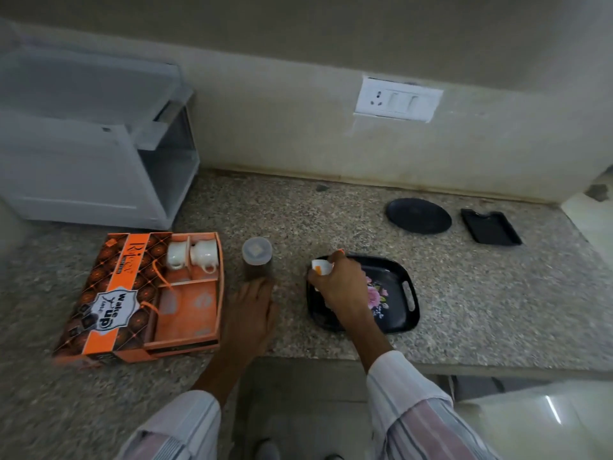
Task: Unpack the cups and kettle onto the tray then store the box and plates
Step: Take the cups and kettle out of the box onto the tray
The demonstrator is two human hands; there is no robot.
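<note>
Right hand (336,287) held a white cup (321,266) over the near-left part of the tray (406,315); left hand (253,308) rested flat and open on the bench (331,210). Judgement: set the cup down level, leaving tray room for more. Left of the tray: a lidded jar (257,262), then the box (139,293) holding two cups (192,255). Beyond the tray: a black plate (418,215).

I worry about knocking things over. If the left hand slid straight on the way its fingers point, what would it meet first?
Most likely the lidded jar: the left hand lies flat on the counter, fingertips just short of its base, perhaps already touching.
</note>
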